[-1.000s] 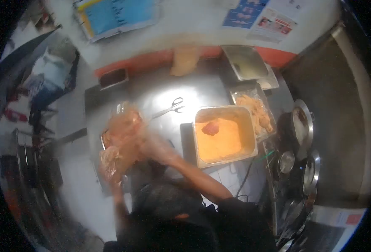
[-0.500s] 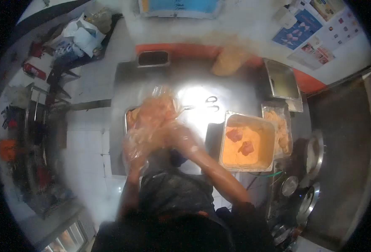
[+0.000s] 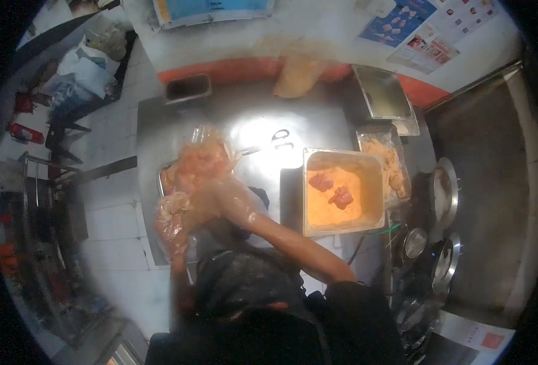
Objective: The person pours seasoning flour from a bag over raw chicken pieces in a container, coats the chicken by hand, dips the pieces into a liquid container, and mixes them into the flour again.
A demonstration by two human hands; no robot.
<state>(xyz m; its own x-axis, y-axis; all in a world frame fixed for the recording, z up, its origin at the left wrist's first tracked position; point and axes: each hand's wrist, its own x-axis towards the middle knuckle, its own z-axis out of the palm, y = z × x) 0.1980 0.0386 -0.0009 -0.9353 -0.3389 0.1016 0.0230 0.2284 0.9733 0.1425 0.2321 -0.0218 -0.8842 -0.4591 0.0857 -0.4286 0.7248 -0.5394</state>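
Note:
A clear plastic bag (image 3: 203, 135) of raw chicken pieces (image 3: 205, 163) lies over a metal tray (image 3: 163, 182) on the steel table, left of centre. My left hand (image 3: 171, 226), covered in thin clear plastic, is closed round crumpled plastic at the near side of the bag. Reaching across from the right, my right hand (image 3: 223, 193) is against the chicken; its fingers are blurred and hidden. To the right, a deep metal pan (image 3: 375, 210) holds orange powder (image 3: 336, 213) with two raw meat pieces (image 3: 342, 198) on it.
Scissors (image 3: 280, 139) lie behind the bag. A tray of coated pieces (image 3: 387, 161) stands right of the pan, with a steel container (image 3: 383, 94) behind it. A dark tin (image 3: 188, 89) sits at the back left. Round metal pans (image 3: 444, 193) line the right side.
The whole view has shifted, so the table sits further left. My left hand has come apart from the right, towards the near left of the bag. The pan's meat pieces look unchanged.

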